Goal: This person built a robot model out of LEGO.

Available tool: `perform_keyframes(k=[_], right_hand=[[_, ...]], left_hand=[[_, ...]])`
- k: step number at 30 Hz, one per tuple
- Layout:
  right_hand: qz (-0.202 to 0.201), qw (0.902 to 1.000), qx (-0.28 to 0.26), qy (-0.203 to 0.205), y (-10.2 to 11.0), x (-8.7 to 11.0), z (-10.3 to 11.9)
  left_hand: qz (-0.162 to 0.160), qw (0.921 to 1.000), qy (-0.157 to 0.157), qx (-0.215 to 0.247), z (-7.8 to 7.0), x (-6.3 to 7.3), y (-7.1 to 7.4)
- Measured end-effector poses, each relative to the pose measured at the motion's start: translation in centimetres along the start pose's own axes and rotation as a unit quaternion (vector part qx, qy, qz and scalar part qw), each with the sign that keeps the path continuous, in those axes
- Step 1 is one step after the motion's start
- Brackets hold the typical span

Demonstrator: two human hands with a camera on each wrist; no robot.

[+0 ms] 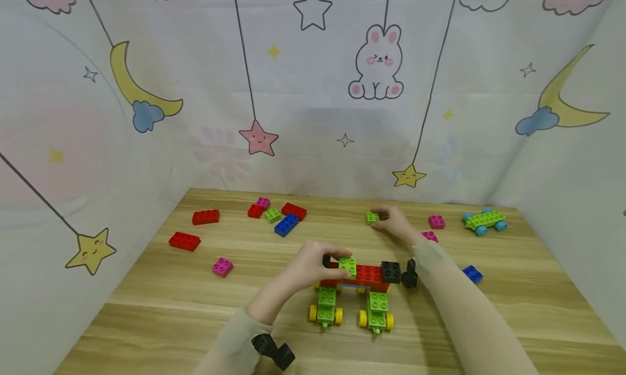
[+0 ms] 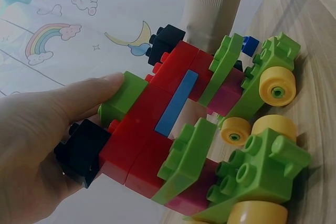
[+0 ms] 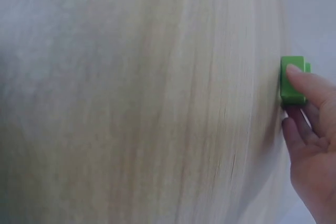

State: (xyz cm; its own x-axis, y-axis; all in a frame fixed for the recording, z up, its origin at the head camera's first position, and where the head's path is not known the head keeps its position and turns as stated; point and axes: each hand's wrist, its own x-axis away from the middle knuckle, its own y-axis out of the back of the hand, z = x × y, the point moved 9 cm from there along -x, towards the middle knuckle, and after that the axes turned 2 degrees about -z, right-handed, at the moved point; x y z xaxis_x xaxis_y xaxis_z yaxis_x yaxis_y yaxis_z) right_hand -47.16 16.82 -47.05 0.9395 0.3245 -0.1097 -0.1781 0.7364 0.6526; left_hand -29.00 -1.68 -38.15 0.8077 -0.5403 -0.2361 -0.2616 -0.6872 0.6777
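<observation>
A toy vehicle of building bricks has a red body on two green wheeled bases with yellow wheels. On its top sits a green brick, which my left hand pinches between thumb and fingers. Black bricks cap both ends of the body; a blue piece shows on its underside in the left wrist view. Farther back, my right hand grips another green brick at the table, its thumb on the brick's side.
Left and behind lie red bricks, a blue brick, a small green brick and a pink brick. To the right are another pink brick, a blue brick and a green wheeled base. A printed curtain hangs behind.
</observation>
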Motion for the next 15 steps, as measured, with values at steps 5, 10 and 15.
perform_keyframes(k=[5,10,15], right_hand=[[-0.002,0.9998,0.001,-0.020,0.2,0.1,-0.3],[-0.005,0.9994,-0.011,-0.031,0.4,0.6,0.1],[-0.014,0.9994,-0.023,-0.020,0.6,1.4,1.3]], left_hand=[[0.000,1.0000,-0.002,0.002,0.1,-0.1,-0.1],[0.000,1.0000,0.001,0.001,0.2,-0.2,-0.1],[0.002,1.0000,-0.002,0.000,0.2,-0.2,0.0]])
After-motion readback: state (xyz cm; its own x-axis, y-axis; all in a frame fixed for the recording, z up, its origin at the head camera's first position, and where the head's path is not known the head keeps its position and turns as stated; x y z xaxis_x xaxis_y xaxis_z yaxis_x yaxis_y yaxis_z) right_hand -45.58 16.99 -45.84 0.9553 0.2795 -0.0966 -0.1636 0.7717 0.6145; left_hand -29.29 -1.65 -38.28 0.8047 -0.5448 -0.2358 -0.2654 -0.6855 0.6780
